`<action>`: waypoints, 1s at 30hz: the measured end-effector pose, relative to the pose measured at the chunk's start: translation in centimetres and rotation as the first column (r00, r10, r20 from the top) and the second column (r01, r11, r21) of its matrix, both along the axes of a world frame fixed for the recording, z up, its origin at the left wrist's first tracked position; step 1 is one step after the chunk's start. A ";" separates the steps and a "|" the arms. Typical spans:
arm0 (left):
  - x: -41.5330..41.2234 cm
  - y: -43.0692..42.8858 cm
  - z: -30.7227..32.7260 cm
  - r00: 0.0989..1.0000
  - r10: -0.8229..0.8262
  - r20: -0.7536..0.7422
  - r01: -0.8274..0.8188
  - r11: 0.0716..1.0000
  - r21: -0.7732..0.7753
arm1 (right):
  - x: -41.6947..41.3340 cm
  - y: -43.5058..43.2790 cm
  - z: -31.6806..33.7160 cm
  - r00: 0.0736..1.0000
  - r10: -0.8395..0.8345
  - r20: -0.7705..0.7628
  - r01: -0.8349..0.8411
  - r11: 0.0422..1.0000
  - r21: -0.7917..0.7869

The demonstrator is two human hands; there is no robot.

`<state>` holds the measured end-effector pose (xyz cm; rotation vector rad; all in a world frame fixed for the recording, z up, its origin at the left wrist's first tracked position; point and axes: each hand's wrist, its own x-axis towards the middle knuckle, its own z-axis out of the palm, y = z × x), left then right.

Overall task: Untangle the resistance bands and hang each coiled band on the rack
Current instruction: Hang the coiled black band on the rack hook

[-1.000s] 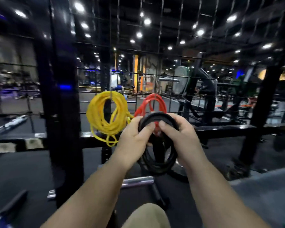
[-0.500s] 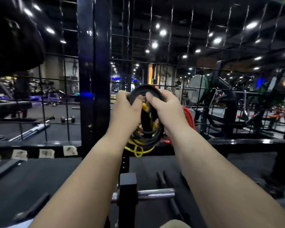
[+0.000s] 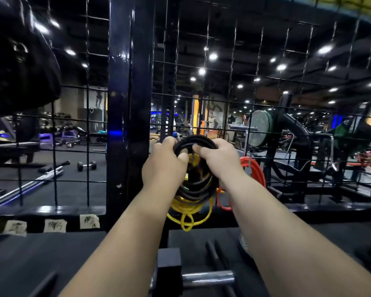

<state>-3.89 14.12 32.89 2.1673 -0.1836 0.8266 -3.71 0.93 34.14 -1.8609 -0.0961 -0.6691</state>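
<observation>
With our left hand (image 3: 163,166) and right hand (image 3: 219,159) gripping the black coil's (image 3: 198,186) top, we should bunch its loops tightly — then hook it on the rack (image 3: 229,99), clear of the yellow band (image 3: 187,211) behind.

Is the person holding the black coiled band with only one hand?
No, the left hand and the right hand both grip the top of the black coiled band.

We see from one wide-angle camera on the head, facing forward and slightly down, close up against the rack (image 3: 126,103).
</observation>
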 end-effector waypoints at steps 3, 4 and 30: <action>0.0 0.1 -0.8 1.000 -0.015 -0.013 0.015 1.000 0.019 | 0.1 -0.5 0.0 0.999 0.024 -0.043 -0.026 0.998 -0.049; 0.0 0.1 -1.1 0.999 -0.027 -0.025 0.027 1.000 0.008 | 0.1 -0.6 -0.1 0.998 0.029 -0.063 -0.033 0.997 -0.069; 1.9 -0.5 0.1 0.980 -0.152 -0.126 0.129 0.977 -0.172 | 0.9 -0.4 0.4 0.958 -0.200 -0.204 0.136 0.947 -0.291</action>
